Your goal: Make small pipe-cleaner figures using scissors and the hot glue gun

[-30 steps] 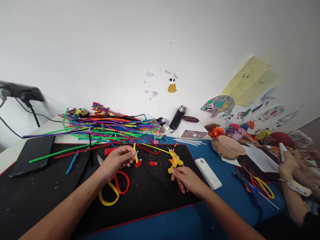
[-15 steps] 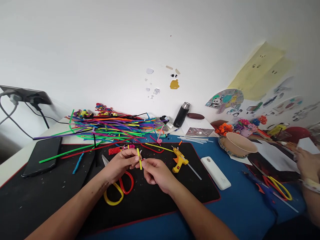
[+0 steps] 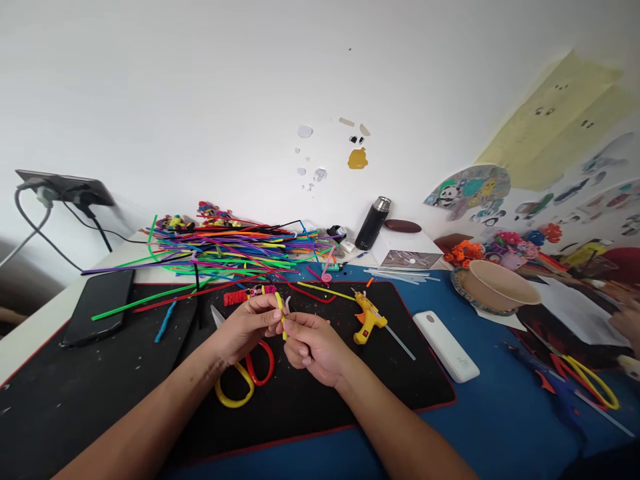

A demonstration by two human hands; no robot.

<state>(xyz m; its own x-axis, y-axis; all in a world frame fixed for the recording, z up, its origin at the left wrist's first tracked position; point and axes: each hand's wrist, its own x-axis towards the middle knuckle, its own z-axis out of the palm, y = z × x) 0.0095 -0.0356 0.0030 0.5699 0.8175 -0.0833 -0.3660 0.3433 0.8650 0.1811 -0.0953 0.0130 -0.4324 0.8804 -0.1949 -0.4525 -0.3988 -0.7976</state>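
Now the right hand [image 3: 317, 350] is no longer touching the yellow plastic glue gun [image 3: 369, 319], which is lying by the far right corner of the black, red-edged desk mat [image 3: 310, 413]; it is meeting the left hand [image 3: 253, 323], which is pinching a short, fuzzy yellow strip [image 3: 279, 301] above the mat's far half, so both are working on one piece, though what the right fingertips are gripping I cannot tell

On my feed, a black phone [image 3: 101, 305] lies at ten o'clock, with a power strip [image 3: 101, 191] holding plugs beyond it. I see a black flask [image 3: 371, 225] at one. My two o'clock shows a white power bank [image 3: 445, 345] and, past it, a beige bowl [image 3: 493, 297].
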